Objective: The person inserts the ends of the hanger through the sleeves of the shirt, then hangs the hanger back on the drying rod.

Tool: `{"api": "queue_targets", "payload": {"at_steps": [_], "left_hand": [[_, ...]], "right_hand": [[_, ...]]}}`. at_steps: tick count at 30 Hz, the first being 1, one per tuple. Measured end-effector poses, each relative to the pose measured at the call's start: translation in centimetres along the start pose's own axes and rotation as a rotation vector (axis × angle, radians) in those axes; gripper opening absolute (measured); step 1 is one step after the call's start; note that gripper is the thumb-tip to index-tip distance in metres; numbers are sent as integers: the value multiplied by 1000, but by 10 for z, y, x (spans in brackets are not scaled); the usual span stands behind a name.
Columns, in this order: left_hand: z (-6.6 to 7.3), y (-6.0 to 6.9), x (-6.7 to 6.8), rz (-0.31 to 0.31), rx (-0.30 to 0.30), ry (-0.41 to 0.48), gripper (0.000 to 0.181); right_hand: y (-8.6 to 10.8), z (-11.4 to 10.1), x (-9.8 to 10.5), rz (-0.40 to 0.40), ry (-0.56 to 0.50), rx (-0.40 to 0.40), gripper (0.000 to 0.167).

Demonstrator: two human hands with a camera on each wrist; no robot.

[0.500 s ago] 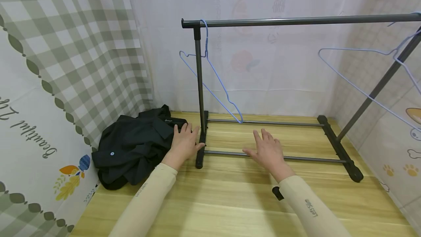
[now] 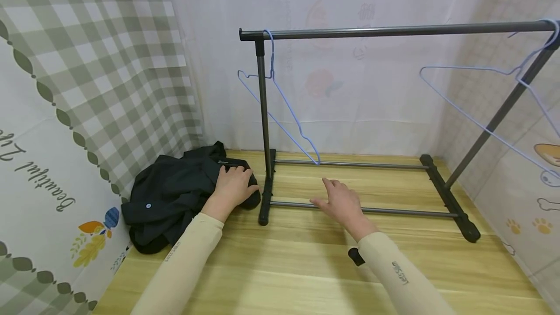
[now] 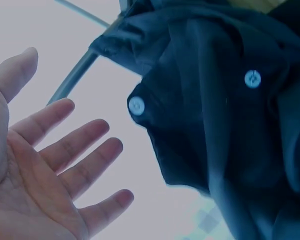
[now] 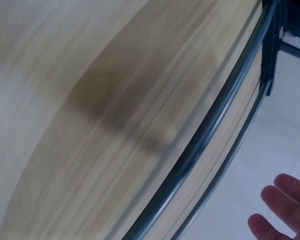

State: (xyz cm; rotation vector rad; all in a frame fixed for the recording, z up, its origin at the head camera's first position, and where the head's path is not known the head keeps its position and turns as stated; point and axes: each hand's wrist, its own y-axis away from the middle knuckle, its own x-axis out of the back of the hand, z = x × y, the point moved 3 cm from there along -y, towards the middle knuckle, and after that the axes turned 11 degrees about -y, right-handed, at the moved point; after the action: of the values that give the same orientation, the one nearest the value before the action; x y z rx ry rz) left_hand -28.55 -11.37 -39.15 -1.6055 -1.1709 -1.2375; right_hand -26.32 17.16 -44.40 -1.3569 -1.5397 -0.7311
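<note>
A crumpled black garment with pale buttons lies at the left in the head view. Over its right edge is my left hand, fingers spread; whether it touches the cloth I cannot tell. In the left wrist view that hand shows an open palm beside the buttoned cloth. My right hand hovers around the rack's front lower bar, fingers extended and holding nothing. At the right wrist view's lower right corner are its fingertips, apart from the bars.
Blue hangers hang from the rack's top rail, one at the left and another at the right. The rack stands on a wood-grain surface. A checked cloth drapes the left side, with pale printed sheets behind and right.
Both hands have moved left, the left one further over the black garment. The view has shifted slightly.
</note>
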Motion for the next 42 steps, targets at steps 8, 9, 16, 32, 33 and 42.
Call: {"api": "queue_targets", "payload": {"at_steps": [8, 9, 16, 32, 33, 42], "left_hand": [[-21, 5, 10, -7, 17, 2, 56], [-24, 5, 11, -7, 20, 2, 57], [-50, 10, 15, -17, 41, 24, 57], [-112, 23, 10, -164, 149, 115, 78], [-116, 23, 9, -182, 154, 132, 82], [-142, 27, -11, -295, 161, 278, 104]], "right_hand": [[-10, -23, -15, -43, -57, 4, 79], [-11, -27, -17, -50, -66, 6, 79], [-24, -50, -36, -91, -119, 9, 79], [-50, -100, -76, -174, -275, 54, 81], [-52, -102, -76, -180, -280, 50, 82], [-71, -117, -88, -238, -422, -20, 86]]}}
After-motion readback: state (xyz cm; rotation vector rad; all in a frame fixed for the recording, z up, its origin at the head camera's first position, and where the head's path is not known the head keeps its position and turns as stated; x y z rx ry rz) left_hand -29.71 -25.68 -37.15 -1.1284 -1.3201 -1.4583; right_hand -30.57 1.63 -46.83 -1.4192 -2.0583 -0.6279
